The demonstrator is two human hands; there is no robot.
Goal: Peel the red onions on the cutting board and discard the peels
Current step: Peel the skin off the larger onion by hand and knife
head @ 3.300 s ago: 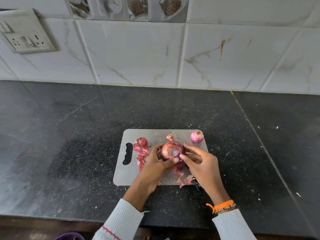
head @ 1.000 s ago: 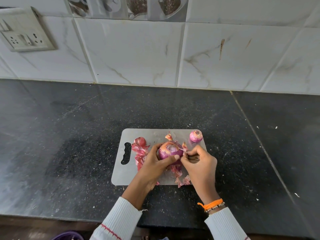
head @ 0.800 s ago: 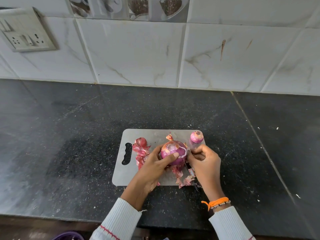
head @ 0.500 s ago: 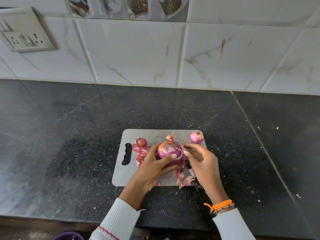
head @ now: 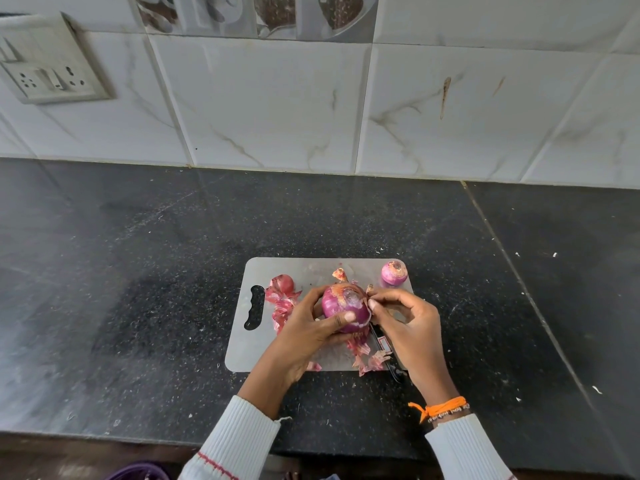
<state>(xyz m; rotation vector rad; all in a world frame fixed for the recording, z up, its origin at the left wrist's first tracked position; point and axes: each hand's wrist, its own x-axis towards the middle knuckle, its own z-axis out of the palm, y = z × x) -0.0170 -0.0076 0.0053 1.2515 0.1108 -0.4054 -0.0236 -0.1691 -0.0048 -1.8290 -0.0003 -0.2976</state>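
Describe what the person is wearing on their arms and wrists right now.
Both arms wear white ribbed sleeves; the left sleeve has a thin red stripe near the bottom edge. The right wrist carries an orange thread band with a knotted tail, beside a thin beaded bracelet. Both hands are bare.

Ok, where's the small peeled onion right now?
In the head view, the small peeled onion sits at the far right corner of the cutting board, just beyond the right hand.
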